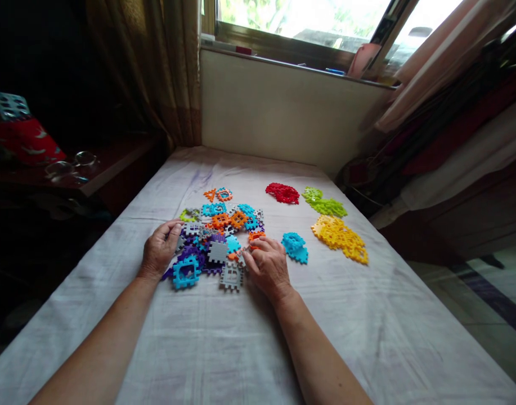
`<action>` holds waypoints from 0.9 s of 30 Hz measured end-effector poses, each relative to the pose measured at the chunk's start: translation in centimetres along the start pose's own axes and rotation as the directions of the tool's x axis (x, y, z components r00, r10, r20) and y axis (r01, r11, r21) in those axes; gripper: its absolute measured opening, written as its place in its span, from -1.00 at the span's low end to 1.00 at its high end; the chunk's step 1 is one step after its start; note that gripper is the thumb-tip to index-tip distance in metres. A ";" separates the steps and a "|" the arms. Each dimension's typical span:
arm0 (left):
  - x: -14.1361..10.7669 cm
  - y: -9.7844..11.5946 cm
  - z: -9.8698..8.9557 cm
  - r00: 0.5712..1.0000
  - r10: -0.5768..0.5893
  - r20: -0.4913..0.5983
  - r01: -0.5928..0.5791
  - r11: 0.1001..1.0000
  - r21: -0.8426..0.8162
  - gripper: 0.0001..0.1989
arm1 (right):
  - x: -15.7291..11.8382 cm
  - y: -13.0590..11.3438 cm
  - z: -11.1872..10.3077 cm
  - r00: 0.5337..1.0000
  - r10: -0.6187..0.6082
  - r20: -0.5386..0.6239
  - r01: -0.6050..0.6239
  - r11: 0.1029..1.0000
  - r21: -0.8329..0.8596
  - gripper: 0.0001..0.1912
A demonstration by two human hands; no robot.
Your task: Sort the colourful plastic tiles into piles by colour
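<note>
A mixed heap of plastic interlocking tiles in purple, grey, blue and orange lies between my two hands. At the heap's left edge is my left hand [160, 248], its fingers together and bent, with the thumb close to the index finger. A green tile [189, 215] and a grey tile [192, 228] lie by those fingertips; whatever they hold is hidden. On the right side, my right hand [268, 265] rests with curved fingers, thumb and index apart, beside an orange tile [256, 235]. Nearest me are a blue frame tile [186, 283] and a grey window tile [231, 277].
Separate piles of red tiles [282, 193], green tiles [330, 207], yellow tiles [340, 238] and blue tiles [295, 247] lie to the right on the cloth-covered table [198, 349]. Eyeglasses [74, 165] sit on a dark side surface at left. A wall and window stand beyond.
</note>
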State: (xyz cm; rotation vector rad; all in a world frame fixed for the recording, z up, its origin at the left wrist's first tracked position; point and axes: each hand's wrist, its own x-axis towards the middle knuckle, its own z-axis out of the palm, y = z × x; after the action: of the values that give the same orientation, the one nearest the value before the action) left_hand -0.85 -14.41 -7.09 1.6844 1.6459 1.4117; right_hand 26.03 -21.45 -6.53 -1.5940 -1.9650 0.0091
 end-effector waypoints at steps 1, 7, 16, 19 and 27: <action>0.0 0.0 0.0 1.000 -0.002 -0.001 0.002 1.000 -0.003 -0.56 | 0.0 0.1 -0.1 1.000 0.007 -0.012 -0.007 1.000 0.005 -0.68; 0.1 -0.1 0.1 1.000 -0.011 -0.007 0.011 1.000 -0.017 -0.55 | 1.4 -1.0 -0.1 0.999 0.042 -0.002 -0.042 0.999 -0.005 -0.85; 0.2 -0.2 0.1 1.000 0.004 -0.010 -0.004 1.000 -0.017 -0.55 | 4.1 -4.1 0.3 0.925 0.206 0.321 -0.173 0.977 -0.128 -0.71; 0.2 -0.4 0.2 1.000 0.008 -0.014 -0.008 1.000 -0.017 -0.55 | 4.5 -4.6 0.2 0.897 0.284 0.340 -0.251 0.958 -0.139 -0.62; 0.3 -0.6 0.3 1.000 0.015 -0.013 -0.016 1.000 -0.016 -0.57 | 4.2 -4.9 0.2 0.903 0.355 0.243 -0.345 0.935 -0.085 -0.61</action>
State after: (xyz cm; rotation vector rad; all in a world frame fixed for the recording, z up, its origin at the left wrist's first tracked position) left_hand -0.96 -13.93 -7.61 1.6858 1.6270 1.4423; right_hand 21.18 -18.98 -3.02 -2.0404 -1.8394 0.3367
